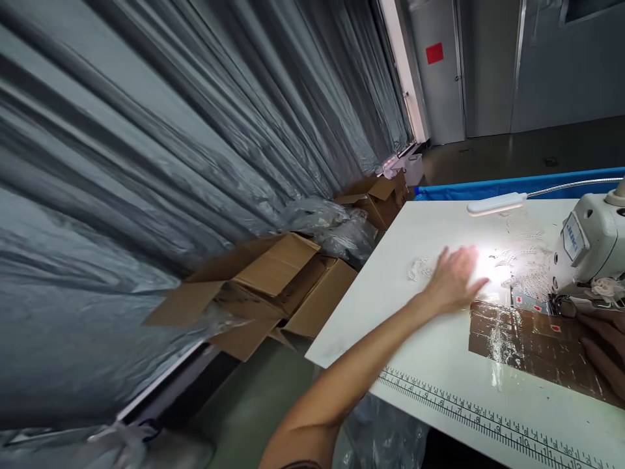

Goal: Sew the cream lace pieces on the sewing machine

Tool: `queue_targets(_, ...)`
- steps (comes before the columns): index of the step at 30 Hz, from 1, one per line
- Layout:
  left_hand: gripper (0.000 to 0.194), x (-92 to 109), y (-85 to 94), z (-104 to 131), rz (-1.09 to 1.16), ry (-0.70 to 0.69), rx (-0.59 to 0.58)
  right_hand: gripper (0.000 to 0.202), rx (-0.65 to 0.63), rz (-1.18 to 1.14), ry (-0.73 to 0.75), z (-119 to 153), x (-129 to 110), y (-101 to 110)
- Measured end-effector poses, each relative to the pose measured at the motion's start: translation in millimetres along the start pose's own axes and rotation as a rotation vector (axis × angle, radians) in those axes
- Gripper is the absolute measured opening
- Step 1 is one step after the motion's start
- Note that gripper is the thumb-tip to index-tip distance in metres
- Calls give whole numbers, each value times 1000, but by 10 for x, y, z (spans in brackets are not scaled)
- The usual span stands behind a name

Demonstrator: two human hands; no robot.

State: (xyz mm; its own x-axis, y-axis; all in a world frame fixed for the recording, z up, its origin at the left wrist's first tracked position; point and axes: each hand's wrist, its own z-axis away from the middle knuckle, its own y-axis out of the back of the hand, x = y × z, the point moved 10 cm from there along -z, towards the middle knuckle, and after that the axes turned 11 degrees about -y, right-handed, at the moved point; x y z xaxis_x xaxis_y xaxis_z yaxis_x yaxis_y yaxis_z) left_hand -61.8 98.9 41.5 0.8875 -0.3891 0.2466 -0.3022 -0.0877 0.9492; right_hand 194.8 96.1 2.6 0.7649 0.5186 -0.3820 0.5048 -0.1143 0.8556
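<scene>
My left hand (454,280) lies on the white table with its fingers spread, holding nothing that shows. A small piece of white lace (420,268) is just left of its fingers. More white lace (532,273) is bunched right of the hand, beside the head of a white sewing machine (593,238). At the right edge, part of my right hand (605,342) reaches in near the needle area. Its visible fingers are stretched and apart, over the brown taped sheet (527,342). The rest of that hand is outside the view.
A lit lamp (495,204) on a bendable neck hangs over the table. A ruler scale (469,420) runs along the table's near edge. Open cardboard boxes (278,267) and clear plastic (336,228) stand left of the table, by a grey curtain (195,130).
</scene>
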Motion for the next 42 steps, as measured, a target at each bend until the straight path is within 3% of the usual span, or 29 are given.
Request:
queue_targets(2, 44, -571, 250, 263, 94, 302, 162, 51, 3, 40, 80, -2, -72, 3)
queue_targets(4, 33, -932, 376, 500, 115, 430, 224, 49, 25, 50, 149, 3, -159, 54)
queue_targets(6, 21, -1138, 439, 685, 144, 484, 267, 46, 12, 20, 191, 25, -241, 97)
queue_targets(8, 18, -1188, 454, 807, 200, 497, 301, 41, -58, -34, 205, 74, -328, 99)
queue_targets(10, 22, -1073, 432, 843, 285, 474, 307, 36, -154, -119, 185, 140, -435, 92)
queue_targets(12, 24, -785, 389, 785, 383, 406, 270, 35, -227, -221, 136, 187, -583, 129)
queue_targets(14, 23, -323, 320, 653, 510, 279, 175, 39, -271, -316, 74, 190, -765, 211)
queue_targets(18, 18, 918, 128, 472, 851, -124, -201, 62, -525, -489, 39, 211, -1173, 238)
queue_targets(21, 14, 1395, 137, 441, 940, -269, -286, 44, -682, -639, 11, 304, -1261, 236)
queue_targets(24, 18, 1430, 73, 373, 933, -270, -313, 31, -786, -727, -114, 407, -1096, 164)
queue_targets(27, 24, 1228, -41, 265, 843, -203, -302, 40, -840, -763, -255, 408, -844, 64)
queue_targets(31, 22, 889, -174, 109, 544, -148, -238, 30, -598, -512, -379, 96, -402, 130)
queue_targets(33, 21, 772, -121, 19, 257, -212, -106, 18, -475, -322, -422, -56, -226, 217)
queue_targets(37, 25, 793, -36, -75, -124, -432, 147, 15, -436, -207, -489, -195, -49, 232)
queue_targets(39, 27, 871, -79, -133, -135, -543, 165, 12, -431, -199, -495, -223, -2, 208)
queue_targets(42, 30, 972, -211, -304, -106, -649, 76, 11, -417, -218, -471, -242, 28, 181)
